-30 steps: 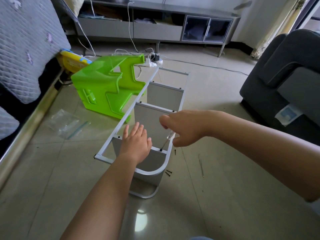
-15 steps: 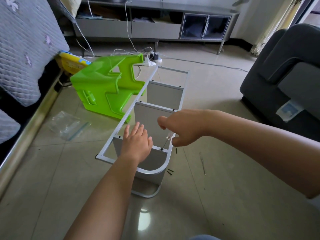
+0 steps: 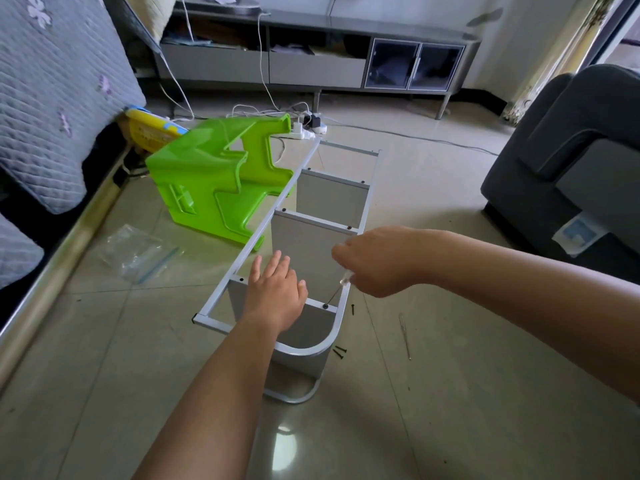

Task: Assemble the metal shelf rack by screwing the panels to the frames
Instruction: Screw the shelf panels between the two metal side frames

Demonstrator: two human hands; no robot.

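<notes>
Grey sofa (image 3: 571, 161) at the right edge of the floor (image 3: 467, 393); bed with a quilted grey cover (image 3: 52, 98) along the left. Low grey cabinet (image 3: 311, 64) against the far wall, with white cables and a power strip (image 3: 308, 128) in front of it. Green plastic stool (image 3: 214, 181) tipped on its side, just beside the rack's far left rail. Metal shelf rack (image 3: 304, 244) lying on its side in the middle of the floor, long frame uppermost, three grey panels standing between the rails. Left hand (image 3: 275, 294) laid flat, fingers straight, pressing on the top edge of the nearest panel. Right hand (image 3: 377, 261) curled, its grip clamped on a small screwdriver (image 3: 337, 291) whose tip meets a screw (image 3: 325, 306) at the right end of that panel. Clear plastic bag (image 3: 135, 254) on the floor near the bed. Loose black screws (image 3: 340, 351) beside the rack's curved corner; a thin metal tool (image 3: 404, 336) farther right.
</notes>
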